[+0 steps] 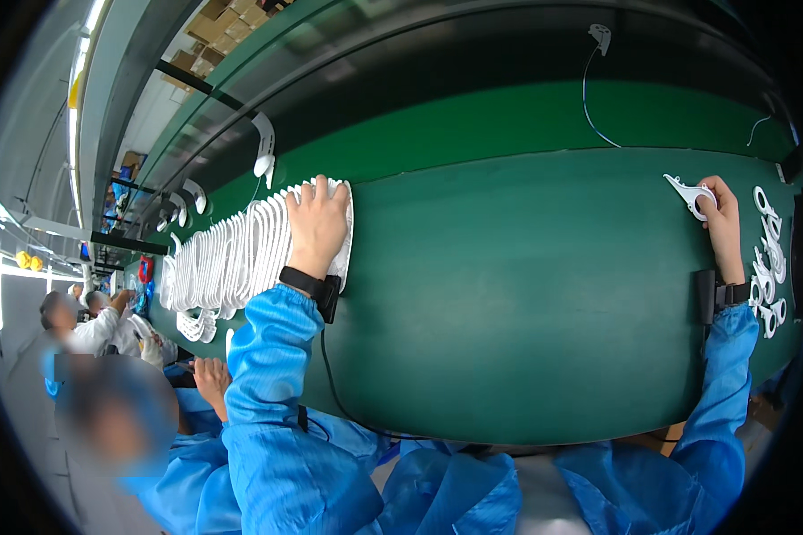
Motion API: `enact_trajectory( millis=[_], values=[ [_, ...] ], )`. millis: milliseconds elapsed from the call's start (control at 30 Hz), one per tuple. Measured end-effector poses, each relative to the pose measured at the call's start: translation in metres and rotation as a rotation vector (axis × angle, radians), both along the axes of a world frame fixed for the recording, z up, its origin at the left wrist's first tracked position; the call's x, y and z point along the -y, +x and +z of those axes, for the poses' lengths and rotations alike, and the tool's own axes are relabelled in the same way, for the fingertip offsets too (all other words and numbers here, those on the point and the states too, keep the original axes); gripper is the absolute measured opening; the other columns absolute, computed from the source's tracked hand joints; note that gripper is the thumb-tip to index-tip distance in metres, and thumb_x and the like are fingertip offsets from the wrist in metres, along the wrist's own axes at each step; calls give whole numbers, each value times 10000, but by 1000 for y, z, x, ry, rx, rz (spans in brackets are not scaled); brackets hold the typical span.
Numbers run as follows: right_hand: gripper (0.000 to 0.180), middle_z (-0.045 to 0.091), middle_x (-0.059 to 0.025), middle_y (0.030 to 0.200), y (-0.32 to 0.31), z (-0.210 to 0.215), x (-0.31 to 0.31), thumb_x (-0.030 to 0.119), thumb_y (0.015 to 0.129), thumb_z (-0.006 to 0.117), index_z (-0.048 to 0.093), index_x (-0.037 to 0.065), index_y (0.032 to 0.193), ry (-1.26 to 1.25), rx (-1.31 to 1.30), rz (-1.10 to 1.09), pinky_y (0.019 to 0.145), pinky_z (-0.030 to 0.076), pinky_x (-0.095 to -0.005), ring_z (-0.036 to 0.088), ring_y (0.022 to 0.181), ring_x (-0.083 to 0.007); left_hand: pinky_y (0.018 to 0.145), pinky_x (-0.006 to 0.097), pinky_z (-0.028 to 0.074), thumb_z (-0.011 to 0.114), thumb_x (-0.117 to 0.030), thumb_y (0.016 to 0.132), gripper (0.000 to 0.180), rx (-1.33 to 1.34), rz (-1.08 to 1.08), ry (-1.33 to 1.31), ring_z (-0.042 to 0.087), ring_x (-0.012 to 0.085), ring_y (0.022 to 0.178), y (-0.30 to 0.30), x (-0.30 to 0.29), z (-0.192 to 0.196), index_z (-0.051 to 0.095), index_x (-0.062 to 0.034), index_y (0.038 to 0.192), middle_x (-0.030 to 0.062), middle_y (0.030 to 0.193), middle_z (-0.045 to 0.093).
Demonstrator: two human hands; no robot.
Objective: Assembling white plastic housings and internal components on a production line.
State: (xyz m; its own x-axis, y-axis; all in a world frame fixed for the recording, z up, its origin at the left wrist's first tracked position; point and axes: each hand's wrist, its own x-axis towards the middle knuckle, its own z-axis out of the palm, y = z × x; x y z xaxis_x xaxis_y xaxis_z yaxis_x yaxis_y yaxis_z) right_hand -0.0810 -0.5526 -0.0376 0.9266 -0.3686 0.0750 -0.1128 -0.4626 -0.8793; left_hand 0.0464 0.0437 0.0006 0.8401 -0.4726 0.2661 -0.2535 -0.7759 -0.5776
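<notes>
My left hand (317,227) lies over the right end of a long row of thin white plastic parts (232,254), stacked on edge side by side. Its fingers bend over the top edge of the end pieces; the thumb is partly hidden. Out at the right, my right hand (722,214) pinches a white plastic part (691,194) with a ring at one end and a pointed tip. The part is held just above the green table and its point faces left. Beside that hand lies a loose pile of similar white ring-shaped parts (770,259).
A green work table (508,303) spans the space between my hands. White curved pieces hang along the rail at the left (264,147). A white fitting with a thin wire (600,40) is at the back. A co-worker's hand (212,383) is close to my left elbow.
</notes>
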Motion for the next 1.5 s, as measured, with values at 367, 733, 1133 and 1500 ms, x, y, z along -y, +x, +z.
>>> enact_trajectory(
  millis=[367,733,1133,1500],
  values=[
    [110,487,71,748,-2,2,-1,130,858,495,564,75,924,-10,-11,-19,503,279,-179,397,618,-1,1013,583,358,517,-303,920,422,-94,74,-69,466,353,1237,-7,29,31,520,-201,1329,153,1339,498],
    [157,513,78,753,-5,-19,36,132,873,505,586,80,997,-8,4,-1,488,267,-164,409,610,13,1011,475,374,640,-279,840,476,-515,-446,-646,468,387,1212,-77,164,6,538,-159,1290,199,1278,505],
    [150,522,87,762,-3,-13,20,146,882,512,585,85,998,20,-43,12,492,273,-158,419,616,14,1109,577,229,588,-357,906,495,-289,-27,-662,330,389,1376,-61,101,-7,524,-82,1312,216,1421,424],
    [122,525,72,744,-2,-8,11,123,867,515,597,59,931,5,-22,14,495,275,-176,422,613,-3,1122,618,125,441,-569,936,641,-244,180,-393,334,375,1386,-55,64,-16,455,-156,1426,236,1434,434]
  ],
)
